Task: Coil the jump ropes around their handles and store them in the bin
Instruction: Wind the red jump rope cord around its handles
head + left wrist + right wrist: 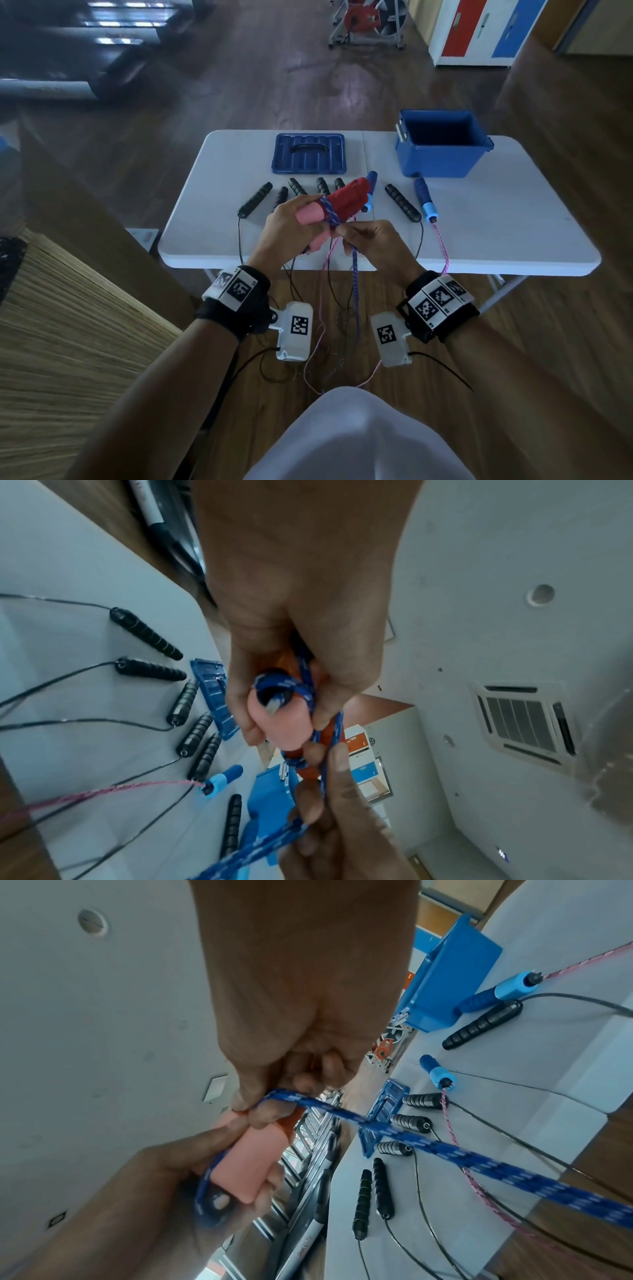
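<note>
We've got the red handles (342, 202) bunched in our left hand (291, 229), fingers curled round them so the wraps have a core. Right hand (373, 240) at 3 o'clock pinches the blue rope (355, 274) taut against them (probably keeps turns snug). Bin (442, 161) sits open at 1 o'clock, ready. No readable labels, just square tags on the wristbands.

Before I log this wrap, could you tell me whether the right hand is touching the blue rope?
Touching. In the right wrist view the right hand pinches the blue rope between thumb and fingers, beside the pink handle.
</note>
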